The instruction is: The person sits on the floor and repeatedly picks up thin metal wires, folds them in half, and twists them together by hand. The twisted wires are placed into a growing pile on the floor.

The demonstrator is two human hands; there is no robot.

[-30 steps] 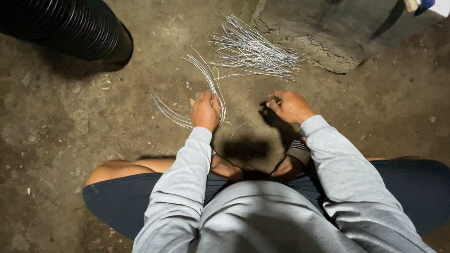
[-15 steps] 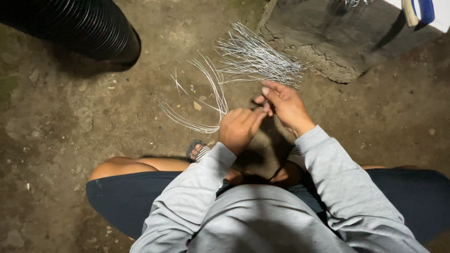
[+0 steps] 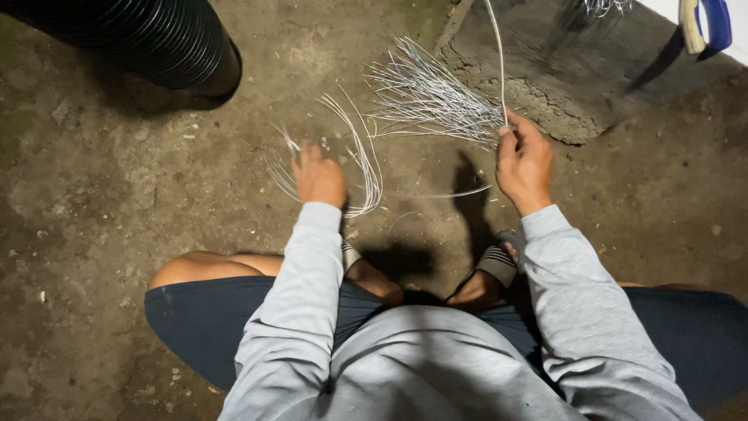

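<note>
I squat over a dirt floor in a grey sweatshirt and dark shorts. My left hand rests on a bunch of curved thin wires lying on the ground, fingers closed over some of them. My right hand pinches a single long wire that runs up and out of the top of the view. Just left of that hand lies a fanned pile of straight silver wires.
A black ribbed pipe lies at the top left. A rough concrete slab sits at the top right, with a tool with blue and cream handles at its corner. My sandalled feet are below my hands.
My hands were close together over the wires; now they are apart. The left has gone down to the curved bunch, the right has lifted one long wire upward.
</note>
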